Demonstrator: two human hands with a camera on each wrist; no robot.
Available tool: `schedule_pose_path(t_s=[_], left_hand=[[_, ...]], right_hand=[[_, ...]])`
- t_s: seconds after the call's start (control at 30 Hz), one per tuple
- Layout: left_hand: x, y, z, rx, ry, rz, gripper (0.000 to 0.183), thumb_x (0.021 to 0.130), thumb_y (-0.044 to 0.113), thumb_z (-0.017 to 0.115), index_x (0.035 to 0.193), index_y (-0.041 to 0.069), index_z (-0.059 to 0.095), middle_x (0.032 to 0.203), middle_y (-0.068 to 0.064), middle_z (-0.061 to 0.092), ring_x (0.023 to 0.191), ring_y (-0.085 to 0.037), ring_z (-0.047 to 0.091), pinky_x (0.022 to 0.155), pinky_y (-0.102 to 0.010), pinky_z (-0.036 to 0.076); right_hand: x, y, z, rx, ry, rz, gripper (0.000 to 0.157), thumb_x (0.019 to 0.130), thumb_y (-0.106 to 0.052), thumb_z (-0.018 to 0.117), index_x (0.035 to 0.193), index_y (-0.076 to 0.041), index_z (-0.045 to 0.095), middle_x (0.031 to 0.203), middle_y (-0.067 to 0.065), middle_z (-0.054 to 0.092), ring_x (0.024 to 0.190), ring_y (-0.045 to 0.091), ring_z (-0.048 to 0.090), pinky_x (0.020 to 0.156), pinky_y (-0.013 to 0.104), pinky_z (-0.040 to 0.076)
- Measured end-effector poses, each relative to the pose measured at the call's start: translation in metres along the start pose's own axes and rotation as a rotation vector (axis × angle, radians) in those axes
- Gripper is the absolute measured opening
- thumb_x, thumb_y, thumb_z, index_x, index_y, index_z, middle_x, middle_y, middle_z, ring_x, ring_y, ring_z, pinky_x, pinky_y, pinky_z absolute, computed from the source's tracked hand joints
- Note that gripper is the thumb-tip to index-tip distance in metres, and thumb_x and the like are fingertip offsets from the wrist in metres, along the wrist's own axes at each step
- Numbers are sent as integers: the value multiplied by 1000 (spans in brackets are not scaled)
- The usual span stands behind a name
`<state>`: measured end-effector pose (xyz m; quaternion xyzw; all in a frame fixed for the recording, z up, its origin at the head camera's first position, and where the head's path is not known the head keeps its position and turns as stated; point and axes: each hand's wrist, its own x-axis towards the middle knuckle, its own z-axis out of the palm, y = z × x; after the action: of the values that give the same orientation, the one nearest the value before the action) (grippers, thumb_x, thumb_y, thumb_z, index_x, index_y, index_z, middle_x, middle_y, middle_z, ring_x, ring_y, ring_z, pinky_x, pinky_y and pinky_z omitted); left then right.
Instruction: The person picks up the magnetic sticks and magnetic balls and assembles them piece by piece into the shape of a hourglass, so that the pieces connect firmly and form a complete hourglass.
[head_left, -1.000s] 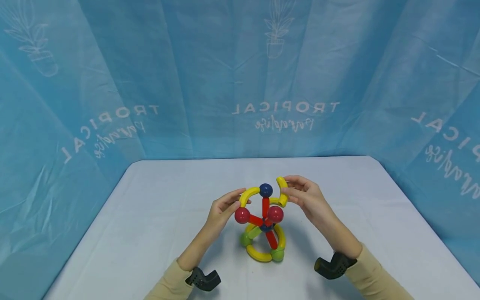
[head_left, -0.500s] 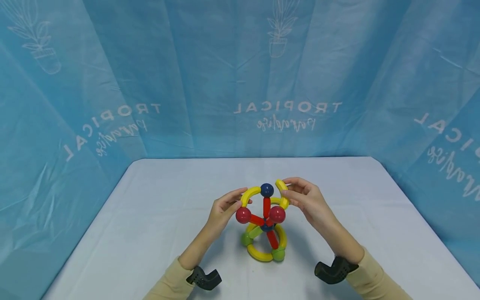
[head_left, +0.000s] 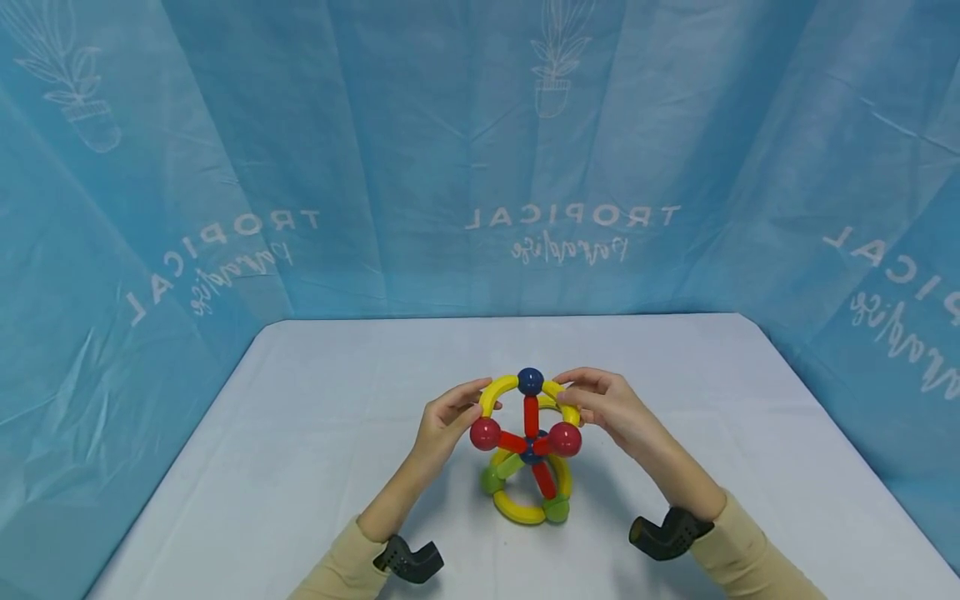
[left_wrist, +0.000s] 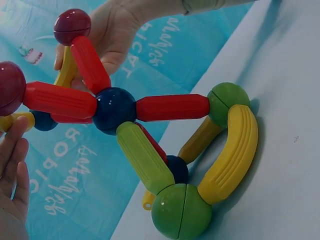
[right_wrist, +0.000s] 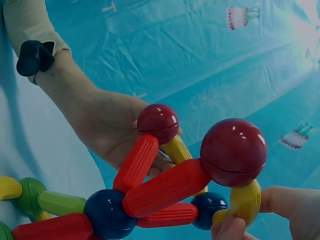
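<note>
A toy of magnetic rods and balls stands on the table. Its base is a ring of yellow curved rods point(head_left: 519, 508) and green balls point(left_wrist: 181, 211). Red straight rods point(left_wrist: 60, 100) fan out from a central blue ball point(left_wrist: 115, 111). Above it are a top blue ball point(head_left: 530, 382), a left red ball point(head_left: 485, 433) and a right red ball point(head_left: 565, 439). My left hand point(head_left: 447, 417) pinches the left yellow curved rod point(head_left: 497, 390). With fingertips and thumb, my right hand point(head_left: 611, 410) holds the right yellow curved rod point(right_wrist: 247, 202), bridging the top blue and right red balls.
The white table point(head_left: 337, 400) extends around the toy. A blue printed curtain point(head_left: 420, 150) hangs behind and at both sides. Each wrist wears a black camera mount point(head_left: 671, 533) at its beige sleeve point(head_left: 750, 550).
My right hand has moved the right curved rod down and left, so its ends now meet the top blue and right red balls. That red ball has shifted slightly right. My left hand stays put.
</note>
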<state>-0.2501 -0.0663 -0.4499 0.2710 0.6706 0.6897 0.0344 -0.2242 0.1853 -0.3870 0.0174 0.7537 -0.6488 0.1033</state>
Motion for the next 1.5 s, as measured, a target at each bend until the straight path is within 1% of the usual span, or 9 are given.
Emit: schedule_pose_path(t_s=[0.2,0.33,0.47,0.67,0.97,1.07,1.27,1.37,1.5], left_hand=[[-1,-2,1,21,3,37,39,93,14,56,129,-1,53,109,-29,63,96,-5,60,100,-45,41],[-2,-4,1,33,16,9,37,94,15,54,128,-1,53,108,-27,63,96,-5,63,101,-37,45],[-3,-5,2,42,32,-41,35,95,17,52,128,2,53,112,-23,62,97,-3,64,93,-23,50],[-4,-2,5,48,27,-57,36,95,16,54,128,4,52,115,-23,61,99,-5,60,91,-20,49],[-4,-3,10,29,-20,27,35,97,12,48,130,0,48,104,-29,60,95,-8,63,92,-19,49],[-4,-3,11,21,-26,53,35,97,11,48,130,0,48,101,-30,60,93,-7,64,92,-19,49],[-4,-3,11,-2,-26,71,33,97,9,48,129,-2,48,100,-29,59,92,-9,64,86,-18,51],[-4,-3,10,-19,-14,71,33,96,8,49,128,-2,47,95,-17,61,87,-4,61,80,-16,52],[-5,-3,9,-69,-11,59,34,96,6,48,128,-4,45,91,3,60,73,-3,56,63,-13,49]], right_hand=[[6,6,-1,-29,43,12,40,92,-24,59,123,1,56,111,8,60,90,15,59,78,19,53],[20,18,-5,-100,92,-21,42,95,-31,56,124,0,56,118,16,59,90,16,57,80,21,51],[46,47,-10,-256,136,-119,34,93,-24,58,119,-2,61,117,17,62,98,22,56,85,30,51],[77,93,-12,-413,39,-236,33,85,-13,68,116,-2,63,115,16,66,106,28,58,94,45,50],[76,111,-9,-522,-3,-471,26,80,-3,69,105,4,66,94,15,72,86,24,68,79,24,54],[73,106,-12,-541,42,-416,27,77,-2,68,103,5,66,90,16,72,78,22,65,72,23,54],[56,86,-27,-411,120,-77,43,79,-11,70,119,3,62,113,20,64,89,22,59,72,29,55],[42,75,-35,-301,113,10,47,81,-13,67,124,4,58,120,22,60,91,21,59,76,32,57],[19,62,-44,-210,93,39,47,85,-19,66,124,6,56,118,22,61,87,16,61,81,31,56]])
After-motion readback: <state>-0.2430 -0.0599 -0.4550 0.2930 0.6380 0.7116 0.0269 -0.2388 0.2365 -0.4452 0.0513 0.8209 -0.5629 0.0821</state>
